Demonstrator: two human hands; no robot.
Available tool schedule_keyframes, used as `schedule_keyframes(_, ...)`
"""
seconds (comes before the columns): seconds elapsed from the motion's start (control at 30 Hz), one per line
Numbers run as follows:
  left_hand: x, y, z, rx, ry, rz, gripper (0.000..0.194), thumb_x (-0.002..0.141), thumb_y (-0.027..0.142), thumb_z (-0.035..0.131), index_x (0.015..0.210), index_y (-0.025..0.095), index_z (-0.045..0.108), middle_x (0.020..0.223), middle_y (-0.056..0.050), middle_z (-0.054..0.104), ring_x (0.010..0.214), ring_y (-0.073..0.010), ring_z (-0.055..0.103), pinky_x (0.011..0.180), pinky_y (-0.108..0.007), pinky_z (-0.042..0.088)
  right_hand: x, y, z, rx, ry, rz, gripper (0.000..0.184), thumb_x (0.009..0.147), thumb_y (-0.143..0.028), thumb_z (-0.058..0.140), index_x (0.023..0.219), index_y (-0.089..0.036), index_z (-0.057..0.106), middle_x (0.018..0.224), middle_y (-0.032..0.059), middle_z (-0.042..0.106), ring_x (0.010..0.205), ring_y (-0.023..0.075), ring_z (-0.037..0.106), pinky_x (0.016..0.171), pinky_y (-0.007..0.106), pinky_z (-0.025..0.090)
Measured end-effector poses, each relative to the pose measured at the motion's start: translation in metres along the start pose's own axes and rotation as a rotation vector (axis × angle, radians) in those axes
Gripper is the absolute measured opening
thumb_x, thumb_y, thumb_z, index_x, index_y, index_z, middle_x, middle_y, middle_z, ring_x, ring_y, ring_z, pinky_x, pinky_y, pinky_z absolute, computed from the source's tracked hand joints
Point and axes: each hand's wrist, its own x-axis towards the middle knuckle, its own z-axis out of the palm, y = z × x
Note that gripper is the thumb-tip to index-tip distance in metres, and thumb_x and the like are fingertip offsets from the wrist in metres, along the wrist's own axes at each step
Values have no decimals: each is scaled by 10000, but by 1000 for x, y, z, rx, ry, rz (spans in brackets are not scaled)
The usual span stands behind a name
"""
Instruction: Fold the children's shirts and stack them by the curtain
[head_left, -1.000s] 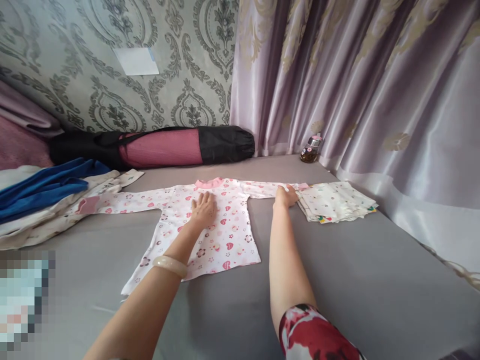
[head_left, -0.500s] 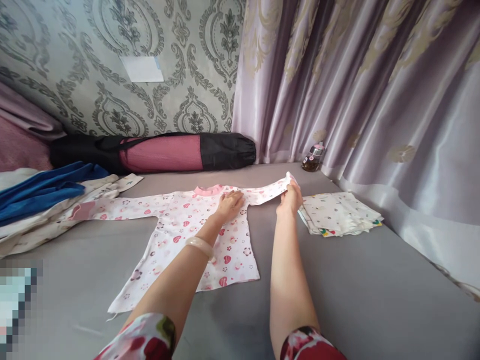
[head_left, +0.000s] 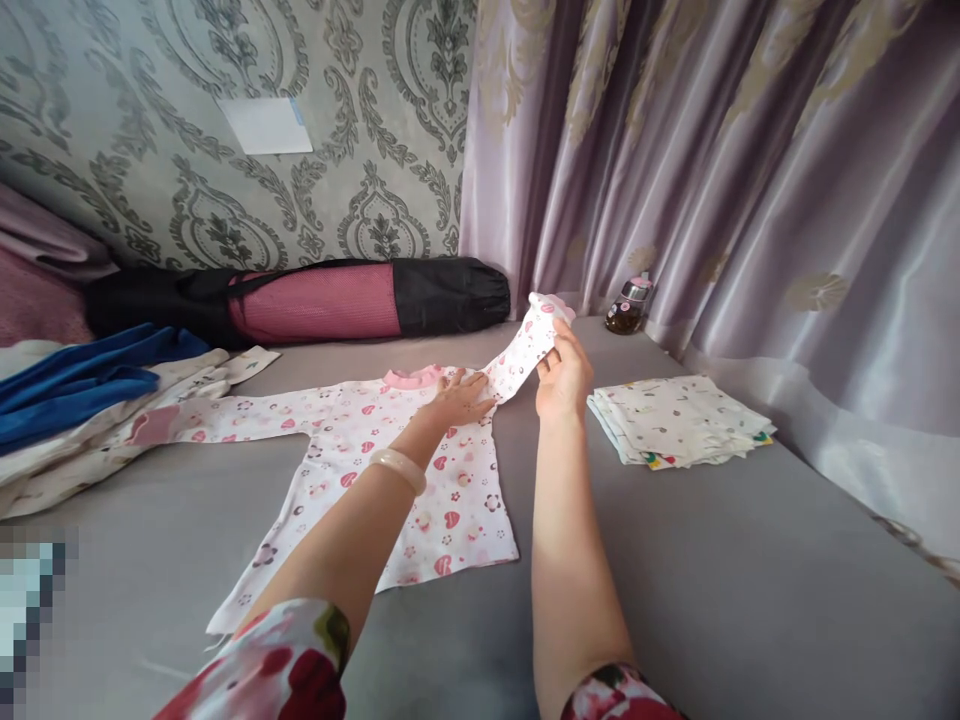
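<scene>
A child's long-sleeved shirt (head_left: 360,450), white with pink hearts and flowers and a pink collar, lies spread on the grey sheet. My left hand (head_left: 459,400) rests flat on its right shoulder, fingers stretched out, with a pale bangle on the wrist. My right hand (head_left: 564,372) grips the shirt's right sleeve (head_left: 529,345) near the cuff and holds it raised off the sheet, slanting up from the shoulder. The other sleeve (head_left: 240,418) lies straight out to the left, its pink cuff against a pile of clothes.
Folded white printed clothes (head_left: 682,420) lie to the right. At the left is a heap with blue trousers (head_left: 97,375). Behind the shirt stretches a black and pink rolled bag (head_left: 315,303) along the wall. A small bottle (head_left: 628,305) stands by the curtain (head_left: 675,180).
My right hand has lifted the sleeve's cuff end upward and brought it a little left, so the sleeve now slants up. My left hand stays pressed on the shoulder.
</scene>
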Motion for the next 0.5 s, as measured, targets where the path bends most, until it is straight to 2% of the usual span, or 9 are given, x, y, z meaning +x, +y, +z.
schedule_keyframes(0.1,11,-1,-8,18,-63,-1,707,883,596,411,1494,244,359,1606,-90,298,1488,-402,133,1140,-688,83,-2,0,3,-16,-36,26,407,740,-287,540,1120,-226,673,1179,35,684,1112,188,633,909,342,514)
schedule_keyframes(0.2,22,1,-10,40,-103,-7,754,829,587,470,1481,223,370,1602,-115,299,1477,-409,157,1132,-685,117,-3,1,4,-16,-46,49,420,736,-291,546,1133,-222,666,1177,36,683,1117,192,629,909,339,512)
schedule_keyframes(0.37,27,8,-4,47,-67,-34,747,816,566,479,1452,183,401,1582,-147,321,1471,-406,176,1144,-659,121,-2,9,6,-77,-105,54,480,755,-305,525,1217,-227,631,1247,42,656,1156,201,608,919,349,509)
schedule_keyframes(0.5,15,4,-1,-5,-1,-51,699,852,570,481,1443,202,416,1627,-134,222,1500,-385,101,1157,-653,92,-1,18,8,-82,-139,65,509,743,-296,536,1240,-224,620,1281,40,640,1160,191,605,932,330,506)
